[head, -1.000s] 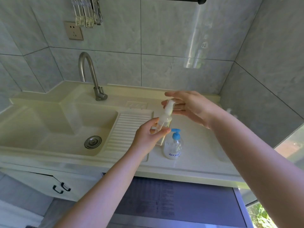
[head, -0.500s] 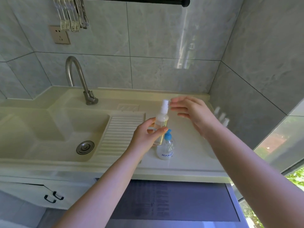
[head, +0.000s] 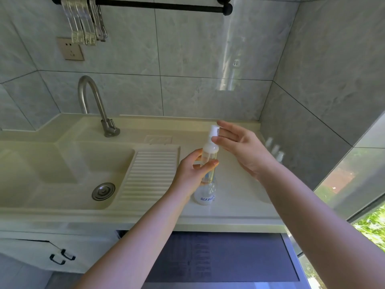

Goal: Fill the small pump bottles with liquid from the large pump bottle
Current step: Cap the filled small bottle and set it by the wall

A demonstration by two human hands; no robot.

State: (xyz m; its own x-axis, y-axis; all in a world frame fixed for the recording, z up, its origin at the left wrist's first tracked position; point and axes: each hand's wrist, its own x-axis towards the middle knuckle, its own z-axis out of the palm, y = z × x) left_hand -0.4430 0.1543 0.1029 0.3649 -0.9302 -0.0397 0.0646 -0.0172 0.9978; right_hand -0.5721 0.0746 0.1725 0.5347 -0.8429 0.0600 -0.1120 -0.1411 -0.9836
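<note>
The left hand (head: pixel 192 174) grips a small bottle (head: pixel 209 161) upright, thumb and fingers curled round its clear body, with yellowish liquid low inside. Just beside its white pump top, the right hand (head: pixel 239 147) hovers with fingers straight and spread, fingertips (head: pixel 216 140) near or touching the pump; which one cannot be told. Directly below the left hand, the large bottle (head: pixel 205 195) stands on the counter (head: pixel 239 205), partly hidden. Beyond the right hand, more small bottles (head: pixel 275 150) stand by the wall, blurred.
</note>
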